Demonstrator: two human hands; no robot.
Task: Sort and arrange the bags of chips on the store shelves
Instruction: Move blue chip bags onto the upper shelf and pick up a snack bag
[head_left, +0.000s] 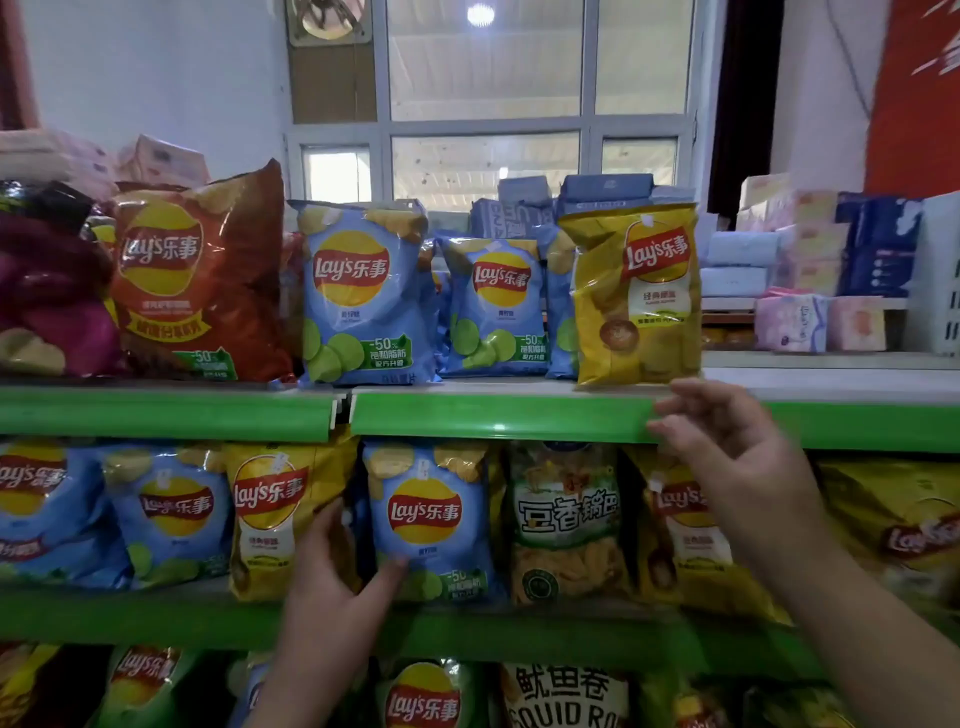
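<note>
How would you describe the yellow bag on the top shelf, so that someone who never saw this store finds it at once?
Look at the top green-edged shelf below the window. At the right end of its row of chip bags, just above the right hand, stands the yellow Lay's bag. The blue bags beside it show lime slices; this one is yellow all over.

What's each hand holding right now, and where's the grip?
Left hand grips the blue Lay's bag on the middle shelf by its lower-left edge, thumb in front. Right hand holds nothing.
</note>
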